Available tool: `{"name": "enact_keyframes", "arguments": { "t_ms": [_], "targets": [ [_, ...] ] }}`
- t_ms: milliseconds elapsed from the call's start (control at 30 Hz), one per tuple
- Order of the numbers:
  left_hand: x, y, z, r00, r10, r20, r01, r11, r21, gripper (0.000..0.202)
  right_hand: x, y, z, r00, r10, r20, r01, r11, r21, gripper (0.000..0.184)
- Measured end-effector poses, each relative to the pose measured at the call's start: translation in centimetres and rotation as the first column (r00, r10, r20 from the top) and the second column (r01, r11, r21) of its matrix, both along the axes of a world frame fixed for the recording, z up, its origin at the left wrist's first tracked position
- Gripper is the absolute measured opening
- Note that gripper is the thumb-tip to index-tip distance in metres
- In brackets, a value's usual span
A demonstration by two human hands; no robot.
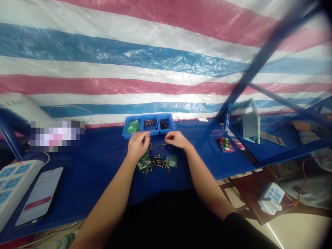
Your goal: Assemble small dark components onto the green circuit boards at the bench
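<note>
My left hand is closed in a pinch in front of the blue bins; whatever its fingertips hold is too small to make out. Facing it, my right hand also has thumb and fingers pressed together, its contents unclear. Small dark and brass-coloured screw-like parts lie just below my right fingertips. Nearer to me is a pile of similar parts. On either side of this pile are a green-tinted packet, partly behind my left hand, and a second clear packet.
A blue three-section bin holds green packets, brass-coloured parts and dark parts. A phone and power strip lie left. Right are a small red-green box, a blue frame and another person's hand.
</note>
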State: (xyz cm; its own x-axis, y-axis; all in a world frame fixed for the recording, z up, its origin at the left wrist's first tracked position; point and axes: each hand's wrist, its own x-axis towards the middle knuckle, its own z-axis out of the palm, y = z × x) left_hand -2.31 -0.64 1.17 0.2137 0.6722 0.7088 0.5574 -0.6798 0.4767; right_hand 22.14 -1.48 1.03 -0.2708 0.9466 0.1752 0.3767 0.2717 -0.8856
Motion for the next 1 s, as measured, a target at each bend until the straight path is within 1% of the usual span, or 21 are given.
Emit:
{"name": "enact_keyframes", "arguments": {
  "t_ms": [100, 167, 267, 433, 600, 733, 900, 1000],
  "targets": [
    [0.8, -0.3, 0.0, 0.995, -0.068, -0.067, 0.066, 0.997, -0.031, 0.024, -1.6, 0.3, -0.2, 0.974, -0.083, -0.211, 0.098, 0.993, 0.061, 0.02],
    [1.1, -0.4, -0.1, 0.99, -0.094, -0.106, 0.088, 0.994, -0.061, 0.025, -2.8, 0.4, -0.5, 0.932, -0.125, -0.34, 0.149, 0.988, 0.046, 0.026],
    [1.2, -0.3, -0.2, 0.984, -0.117, -0.132, 0.107, 0.991, -0.079, 0.026, -4.2, 0.6, -1.1, 0.89, -0.152, -0.431, 0.176, 0.984, 0.016, 0.03],
    [1.3, -0.1, -0.5, 0.985, -0.108, -0.136, 0.098, 0.992, -0.079, 0.025, -4.9, 0.3, -1.5, 0.901, -0.131, -0.414, 0.133, 0.991, -0.022, 0.035],
    [1.5, -0.1, -0.7, 0.985, -0.098, -0.143, 0.084, 0.991, -0.1, 0.022, -5.1, 0.1, -1.4, 0.91, -0.11, -0.401, 0.121, 0.993, 0.002, 0.035],
    [1.4, -0.2, -0.5, 0.986, -0.093, -0.137, 0.073, 0.987, -0.142, 0.023, -5.1, 0.0, -1.4, 0.908, -0.113, -0.402, 0.132, 0.991, 0.021, 0.032],
    [1.4, -0.3, -0.4, 0.991, -0.092, -0.096, 0.069, 0.972, -0.223, 0.024, -5.1, 0.1, -1.4, 0.936, -0.125, -0.33, 0.151, 0.987, 0.053, 0.036],
    [1.4, -0.5, -0.2, 0.99, -0.111, -0.086, 0.083, 0.957, -0.277, 0.026, -5.1, 0.0, -1.4, 0.94, -0.118, -0.32, 0.15, 0.986, 0.077, 0.034]
  ]
}}
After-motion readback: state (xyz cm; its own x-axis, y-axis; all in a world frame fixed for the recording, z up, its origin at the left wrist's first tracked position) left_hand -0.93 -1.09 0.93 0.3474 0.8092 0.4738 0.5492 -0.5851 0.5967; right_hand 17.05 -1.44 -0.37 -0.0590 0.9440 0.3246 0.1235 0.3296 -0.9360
